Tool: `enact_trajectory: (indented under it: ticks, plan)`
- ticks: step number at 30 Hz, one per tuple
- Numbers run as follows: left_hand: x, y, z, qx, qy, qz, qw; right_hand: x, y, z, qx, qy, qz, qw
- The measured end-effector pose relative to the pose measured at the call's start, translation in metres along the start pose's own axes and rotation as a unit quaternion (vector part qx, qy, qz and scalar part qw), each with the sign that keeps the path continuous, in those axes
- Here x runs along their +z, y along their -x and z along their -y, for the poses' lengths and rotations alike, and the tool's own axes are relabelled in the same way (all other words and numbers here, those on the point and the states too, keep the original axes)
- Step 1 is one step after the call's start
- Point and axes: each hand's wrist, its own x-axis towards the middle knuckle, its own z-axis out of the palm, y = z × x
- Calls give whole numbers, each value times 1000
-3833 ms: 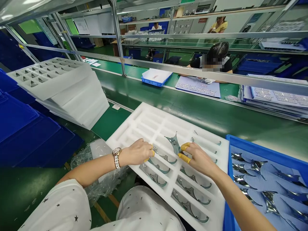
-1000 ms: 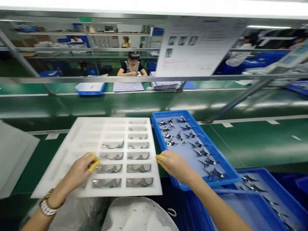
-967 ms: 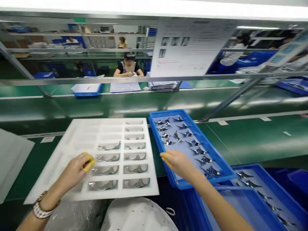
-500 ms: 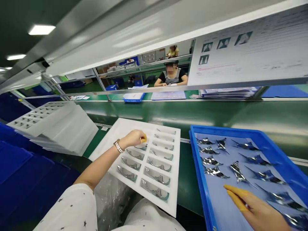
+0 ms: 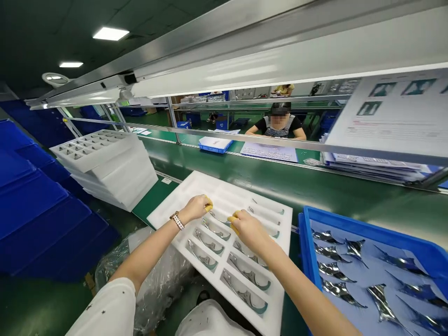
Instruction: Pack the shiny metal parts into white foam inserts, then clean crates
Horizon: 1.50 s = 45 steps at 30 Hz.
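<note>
My left hand (image 5: pixel 194 208) and right hand (image 5: pixel 249 227) reach forward, both arms angled inward so the hands nearly meet, wrists bent slightly down. Yellow finger cots (image 5: pixel 209 205) cover the fingertips, and a wristwatch (image 5: pixel 177 220) sits on my left wrist. The fingers of both hands close in narrowly around a curved silvery piece (image 5: pixel 220 219), which lies between them at a slot of the white foam tray (image 5: pixel 182 196). From here I can't tell whether either hand is actually gripping it.

More curved pieces (image 5: pixel 247 294) sit in the tray's nearer slots, just below my right wrist. To the right, a blue bin (image 5: pixel 367 228) holds silver pieces (image 5: pixel 381 303) on blue backing. A stack of foam trays (image 5: pixel 115 172) stands to the left, above a clear plastic bag (image 5: pixel 119 275). Beyond the green tabletop (image 5: pixel 350 200), a co-worker (image 5: pixel 280 126) sits across the line.
</note>
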Motion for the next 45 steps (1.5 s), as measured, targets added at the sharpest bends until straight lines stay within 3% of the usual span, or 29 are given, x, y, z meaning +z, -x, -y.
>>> enact_trajectory:
  ticks: [3,6,13,20,26,31,36,42,45]
  plan:
    - [7,13,25,-33,81,-14,996,8,-33,5,-2,37,69,997]
    - [19,21,38,-35,164,-46,985,19,-41,-1,-18,43,102,994]
    - [38,16,47,-11,211,-81,974,24,-38,-16,-2,-98,110,989]
    - [38,17,45,-20,236,-90,967,12,-47,-3,4,-33,179,983]
    - [37,18,45,-8,238,-78,968,3,-52,-5,16,-68,216,974]
    - [37,17,43,-11,216,-72,974,8,-58,5,10,8,213,977]
    - [33,15,38,-21,174,-66,982,13,-62,13,-4,49,207,977]
    - [33,5,27,-37,47,-23,998,5,-70,15,18,61,247,967]
    - [33,1,26,-52,45,-27,997,1,-66,12,24,40,241,969]
